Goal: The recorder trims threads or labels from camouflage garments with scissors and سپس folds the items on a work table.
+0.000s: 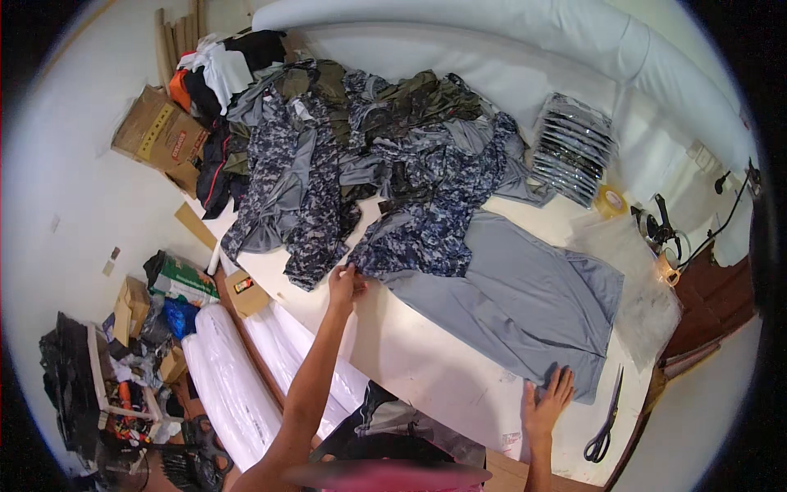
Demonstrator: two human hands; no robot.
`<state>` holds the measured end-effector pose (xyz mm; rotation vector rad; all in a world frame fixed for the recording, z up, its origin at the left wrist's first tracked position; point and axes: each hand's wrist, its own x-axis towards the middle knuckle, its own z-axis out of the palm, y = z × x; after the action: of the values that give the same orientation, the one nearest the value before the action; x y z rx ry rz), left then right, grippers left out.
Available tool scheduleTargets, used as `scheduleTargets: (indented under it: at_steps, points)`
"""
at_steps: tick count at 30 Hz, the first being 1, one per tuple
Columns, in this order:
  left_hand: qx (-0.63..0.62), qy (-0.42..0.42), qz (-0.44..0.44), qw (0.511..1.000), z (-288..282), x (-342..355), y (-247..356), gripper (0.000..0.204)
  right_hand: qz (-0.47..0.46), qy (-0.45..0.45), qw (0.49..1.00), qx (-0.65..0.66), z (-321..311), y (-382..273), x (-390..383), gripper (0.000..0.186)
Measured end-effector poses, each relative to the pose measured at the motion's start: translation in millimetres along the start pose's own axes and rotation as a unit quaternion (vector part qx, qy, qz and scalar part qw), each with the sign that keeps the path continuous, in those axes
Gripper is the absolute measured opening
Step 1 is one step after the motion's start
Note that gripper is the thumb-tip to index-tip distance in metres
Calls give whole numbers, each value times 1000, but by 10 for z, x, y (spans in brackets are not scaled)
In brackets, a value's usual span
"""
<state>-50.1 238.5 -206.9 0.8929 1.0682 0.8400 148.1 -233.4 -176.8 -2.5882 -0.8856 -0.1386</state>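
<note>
A grey garment [525, 303] lies spread over the white table, its lower end toward the right. A blue camouflage garment part [426, 238] adjoins it on the left; whether the two are sewn together I cannot tell. My left hand [347, 284] has its fingers closed on the lower left corner of the camouflage cloth. With fingers spread, my right hand [551, 403] rests flat by the near edge of the grey garment, its fingertips on the cloth. Black-handled scissors [605, 426] lie on the table right of that hand.
Camouflage and grey garments [287, 172] are heaped at the back left. Behind on the right stand a stack of plastic-wrapped packages [574, 148], a tape roll [610, 202] and clear plastic bags [635, 279]. White wrapped rolls [234, 385] and a cardboard box [160, 135] are at left.
</note>
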Motion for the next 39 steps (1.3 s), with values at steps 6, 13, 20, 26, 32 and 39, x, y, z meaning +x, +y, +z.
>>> scheduleTargets:
  at_steps: [6,13,20,26,32,39]
  points:
    - [145,50,79,985,-240,164,176,15,52,-10,998,-37,-120,146,16,73]
    - [239,81,227,941,-216,-42,344,21,69,9,997,-13,-52,187,136,63]
    - [453,108,407,785,-161,46,272,38,-103,34,993,-49,3,598,582,54]
    - [554,-41,158,816,-55,208,323,45,0,-36,999,-18,-242,1066,706,50]
    - [466,-122,191,855,-119,375,156,30,-49,172,983,46,-141,1325,444,45]
    - [477,-132,244,834,-946,263,250,27,-25,104,992,62,-260,858,385,53]
